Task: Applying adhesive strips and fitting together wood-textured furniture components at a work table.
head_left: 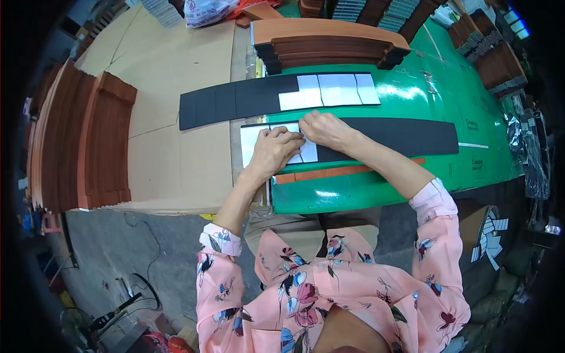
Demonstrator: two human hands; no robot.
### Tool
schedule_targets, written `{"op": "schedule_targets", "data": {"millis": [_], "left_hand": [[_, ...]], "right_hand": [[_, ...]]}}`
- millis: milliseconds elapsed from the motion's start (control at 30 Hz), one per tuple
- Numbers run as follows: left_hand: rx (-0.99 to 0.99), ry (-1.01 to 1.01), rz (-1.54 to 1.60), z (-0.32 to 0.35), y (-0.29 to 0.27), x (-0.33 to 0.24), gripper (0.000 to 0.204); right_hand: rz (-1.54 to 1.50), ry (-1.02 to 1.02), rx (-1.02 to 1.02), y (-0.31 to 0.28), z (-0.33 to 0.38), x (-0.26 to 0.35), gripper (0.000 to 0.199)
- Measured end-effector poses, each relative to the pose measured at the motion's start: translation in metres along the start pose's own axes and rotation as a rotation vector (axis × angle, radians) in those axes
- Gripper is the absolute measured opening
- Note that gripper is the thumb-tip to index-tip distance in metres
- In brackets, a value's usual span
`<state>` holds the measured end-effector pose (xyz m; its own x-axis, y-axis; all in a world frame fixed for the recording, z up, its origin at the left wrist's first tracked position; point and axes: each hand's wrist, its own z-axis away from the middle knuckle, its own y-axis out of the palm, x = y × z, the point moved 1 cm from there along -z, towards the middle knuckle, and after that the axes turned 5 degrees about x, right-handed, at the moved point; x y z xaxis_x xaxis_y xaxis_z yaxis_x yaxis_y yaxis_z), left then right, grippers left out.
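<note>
A long black strip lies across the table in front of me, with white backing sheets on its left part. Over these sheets my left hand rests, fingers bent and close together, the tips at the right-hand sheet. My right hand is closed in a pinch at the strip's far edge, touching or nearly touching the left fingertips. What either pinches is hidden by the fingers. Beyond them lies a second black strip, white sheets covering part of its right end.
A thin reddish-brown wooden strip lies near the table's front edge. Curved brown wooden pieces are stacked at the back and at the left. The tabletop is part cardboard, part green sheet. A bin with white scraps stands lower right.
</note>
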<state>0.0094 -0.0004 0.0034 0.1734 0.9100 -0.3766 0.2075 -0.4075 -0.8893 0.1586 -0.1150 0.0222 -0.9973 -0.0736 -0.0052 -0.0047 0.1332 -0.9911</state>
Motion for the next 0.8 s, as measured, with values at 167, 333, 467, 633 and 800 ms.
{"op": "schedule_targets", "data": {"millis": [167, 333, 467, 633, 800], "left_hand": [[-0.090, 0.036, -0.024, -0.007, 0.004, 0.008, 0.020], [-0.100, 0.016, -0.007, -0.001, 0.007, 0.005, 0.021], [-0.072, -0.019, 0.059, 0.000, 0.003, 0.002, 0.022], [-0.122, -0.268, 0.826, 0.009, -0.009, 0.018, 0.020], [-0.295, -0.449, 0.713, 0.022, -0.062, -0.055, 0.017]], "right_hand": [[0.066, -0.028, -0.012, 0.005, -0.003, -0.008, 0.007], [-0.232, 0.220, 0.008, -0.016, -0.003, -0.017, 0.008], [-0.974, 0.654, 0.041, -0.039, 0.016, -0.018, 0.015], [-1.746, 0.736, -0.094, -0.067, 0.048, 0.026, 0.018], [-1.798, 0.635, -0.161, -0.074, 0.068, 0.062, 0.012]]}}
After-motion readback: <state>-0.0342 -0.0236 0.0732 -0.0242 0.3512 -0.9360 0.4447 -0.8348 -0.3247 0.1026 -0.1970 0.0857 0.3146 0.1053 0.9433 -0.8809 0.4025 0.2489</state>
